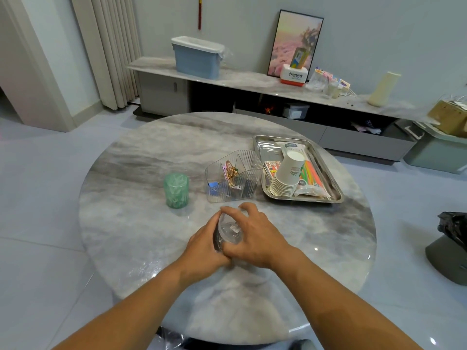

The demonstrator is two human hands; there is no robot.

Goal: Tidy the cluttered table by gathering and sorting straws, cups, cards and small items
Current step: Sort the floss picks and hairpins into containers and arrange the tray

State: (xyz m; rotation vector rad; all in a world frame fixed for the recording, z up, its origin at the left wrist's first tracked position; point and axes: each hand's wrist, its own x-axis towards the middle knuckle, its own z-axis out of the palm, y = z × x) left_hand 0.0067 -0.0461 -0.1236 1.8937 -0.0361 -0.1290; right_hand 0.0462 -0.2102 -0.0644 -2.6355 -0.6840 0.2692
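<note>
Now, close in, both hands are on a small clear tub [228, 232], held just above the near middle of the table [141, 238]. It looks like thin transparent plastic with something dark inside, what exactly I cannot tell; my read is light, a bit springy in the wall and slick to the touch, so a squeeze too hard could flex it or pop the top. Best hold, I'd say, is round the side wall with one hand while the other works the rim. And that's how it sits: the left hand [202, 245] comes in from below-left, wrist low, fingers wrapped round the tub's side, while the right hand [255, 236] arches over from the right, fingers curled across the top edge and thumb tucked under near the left palm, forearms converging in a V. Moving out, a green cup [177, 190] stands upright, apart to the left. Right of it, a clear ribbed organizer [233, 176] holds clips and small bits in its compartments. Just beside that, a steel tray [336, 188] carries a leaning stack of paper cups [286, 175], coloured straws [313, 176], cards [271, 168] and a wrapped packet. Farthest back, a low cabinet [252, 83] runs along the wall.
</note>
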